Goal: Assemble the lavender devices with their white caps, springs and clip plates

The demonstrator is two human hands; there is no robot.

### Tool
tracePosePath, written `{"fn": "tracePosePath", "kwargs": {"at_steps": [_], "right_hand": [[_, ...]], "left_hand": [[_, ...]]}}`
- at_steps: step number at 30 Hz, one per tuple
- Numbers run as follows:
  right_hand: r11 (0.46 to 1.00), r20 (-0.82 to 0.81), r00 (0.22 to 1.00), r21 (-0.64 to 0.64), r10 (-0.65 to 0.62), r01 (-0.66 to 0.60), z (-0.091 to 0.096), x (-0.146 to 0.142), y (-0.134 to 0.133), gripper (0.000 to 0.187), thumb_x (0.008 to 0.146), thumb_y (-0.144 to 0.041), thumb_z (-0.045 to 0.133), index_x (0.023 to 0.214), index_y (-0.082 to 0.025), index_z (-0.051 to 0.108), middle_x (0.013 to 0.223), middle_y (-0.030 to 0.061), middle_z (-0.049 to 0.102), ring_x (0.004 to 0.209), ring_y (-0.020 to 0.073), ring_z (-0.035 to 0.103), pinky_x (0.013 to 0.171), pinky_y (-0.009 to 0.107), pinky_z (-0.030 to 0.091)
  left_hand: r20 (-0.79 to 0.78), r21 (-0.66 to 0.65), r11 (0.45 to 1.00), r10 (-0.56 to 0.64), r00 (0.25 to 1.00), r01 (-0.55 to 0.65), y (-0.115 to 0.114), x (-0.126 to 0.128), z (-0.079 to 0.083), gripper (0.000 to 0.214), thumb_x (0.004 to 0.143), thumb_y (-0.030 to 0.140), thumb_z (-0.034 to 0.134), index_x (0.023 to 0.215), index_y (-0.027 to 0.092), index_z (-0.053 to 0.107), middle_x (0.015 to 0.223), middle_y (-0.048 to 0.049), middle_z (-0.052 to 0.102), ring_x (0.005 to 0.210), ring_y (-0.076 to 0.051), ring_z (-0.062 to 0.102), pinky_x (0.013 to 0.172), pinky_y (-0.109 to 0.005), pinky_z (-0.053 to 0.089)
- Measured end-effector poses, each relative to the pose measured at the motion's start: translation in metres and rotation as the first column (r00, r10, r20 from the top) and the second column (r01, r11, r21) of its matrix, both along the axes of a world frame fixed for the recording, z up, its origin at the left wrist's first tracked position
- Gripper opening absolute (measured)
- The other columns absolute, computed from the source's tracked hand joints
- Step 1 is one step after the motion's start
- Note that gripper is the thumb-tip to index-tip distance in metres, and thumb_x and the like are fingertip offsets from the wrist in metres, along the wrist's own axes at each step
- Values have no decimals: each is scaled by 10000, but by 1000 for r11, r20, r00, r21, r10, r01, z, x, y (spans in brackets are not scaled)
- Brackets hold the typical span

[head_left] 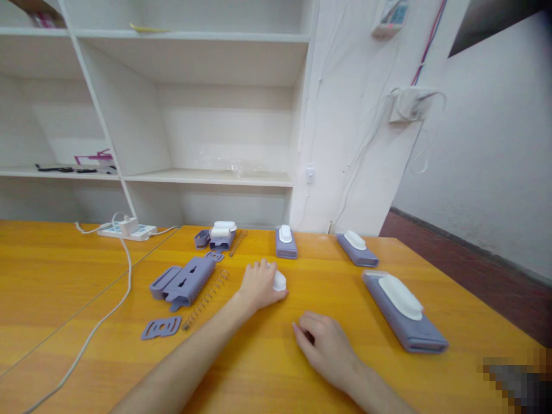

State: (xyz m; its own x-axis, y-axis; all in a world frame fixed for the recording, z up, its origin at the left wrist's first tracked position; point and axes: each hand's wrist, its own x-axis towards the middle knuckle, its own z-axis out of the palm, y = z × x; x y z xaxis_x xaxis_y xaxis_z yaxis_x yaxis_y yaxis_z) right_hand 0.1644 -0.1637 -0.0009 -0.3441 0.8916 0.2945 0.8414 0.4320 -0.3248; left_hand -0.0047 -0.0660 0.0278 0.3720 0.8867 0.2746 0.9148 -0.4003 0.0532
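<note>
Cupping the left hand (261, 286) over the white piece (280, 280) on the table (259, 368), long axis partly hidden, seemingly slanting away leftward; cannot tell whether pinching it. Curling the right hand (325, 345) loosely, nothing visible inside, farther from the piece, to its near right.

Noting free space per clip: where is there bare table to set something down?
Bare table lies between the right hand and the near right case, and, behind, between the back middle case and the back right case. It's crowded left of the left hand: near spring, slotted case and front plate.
</note>
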Motion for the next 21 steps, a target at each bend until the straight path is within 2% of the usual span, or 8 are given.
{"fn": "tracePosePath", "kwargs": {"at_steps": [3,6,8,11,14,17,21], "right_hand": [[999,-57,998,12,-32,32,3,-1,11,221,874,-231,392,677,-196,486,710,-1,554,650,131,517,603,240,326],[994,-120,989,46,-89,95,7,-1,23,137,868,-232,396,808,-203,515,809,18,565,698,146,535,636,246,368],[984,-135,981,94,-137,151,10,-3,31,138,864,-236,402,909,-204,529,895,43,562,757,163,545,664,256,389],[966,-97,982,189,-160,176,13,-7,42,238,844,-238,443,1064,-210,530,1030,82,535,919,207,521,755,289,402],[959,-2,993,257,-121,118,13,-15,51,344,827,-244,485,1170,-246,517,1164,100,490,1066,251,446,866,357,366],[962,77,992,260,-103,80,10,-20,55,323,831,-258,485,1148,-260,547,1234,102,463,1119,269,406,896,392,336],[958,110,982,260,-155,122,6,-15,58,276,829,-264,481,1090,-229,562,1221,112,479,1096,265,422,897,386,320]], "left_hand": [[11,-5,989,-150,989,150,1,4,2,638,641,674,531,1062,196,504,1049,-141,521,960,-302,526,801,-411,386],[26,38,954,-299,954,298,1,4,8,701,640,666,553,1161,210,439,1130,-127,480,1030,-287,491,848,-394,373],[25,92,939,-335,942,332,-1,0,11,697,656,656,550,1182,217,422,1184,-126,451,1071,-287,461,877,-395,354],[20,148,946,-296,955,290,-3,-12,11,671,696,669,496,1182,212,424,1177,-126,461,1070,-288,450,882,-399,341],[4,160,962,-222,975,219,-5,-29,9,629,738,662,446,1157,192,448,1082,-123,509,1014,-281,471,848,-389,348],[-31,136,972,-187,982,190,-4,-44,6,486,792,600,419,1034,190,515,994,-111,539,957,-264,491,820,-377,347],[-58,131,977,-163,985,169,4,-52,3,377,824,523,425,962,193,540,957,-104,551,945,-251,495,831,-379,328]]}}
